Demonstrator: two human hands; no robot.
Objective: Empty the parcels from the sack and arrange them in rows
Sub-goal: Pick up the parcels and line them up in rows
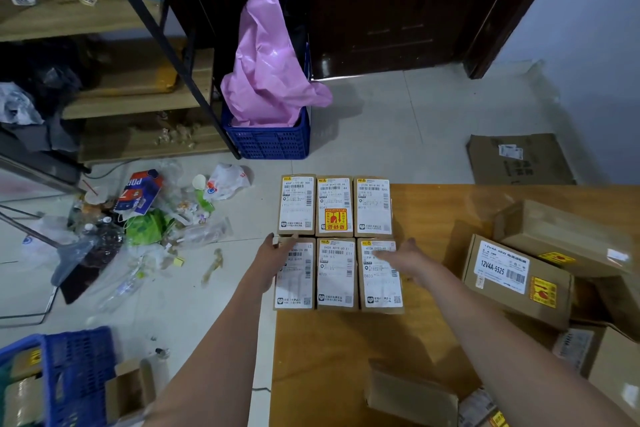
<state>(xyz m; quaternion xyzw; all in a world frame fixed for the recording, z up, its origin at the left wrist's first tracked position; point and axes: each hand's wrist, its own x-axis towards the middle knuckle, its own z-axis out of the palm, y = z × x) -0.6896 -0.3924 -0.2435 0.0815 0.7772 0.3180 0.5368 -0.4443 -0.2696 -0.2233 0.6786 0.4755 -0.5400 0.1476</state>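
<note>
Brown cardboard parcels point(335, 242) lie in two rows of three at the far left corner of the wooden table point(346, 350), flush with its left edge. The left hand point(272, 262), fingers flat, presses the near-left parcel's side, partly covering its label. The right hand point(403, 258) rests open on the near-right parcel. Unsorted boxes point(516, 276) crowd the right, some cut off. Bare tabletop lies between.
</note>
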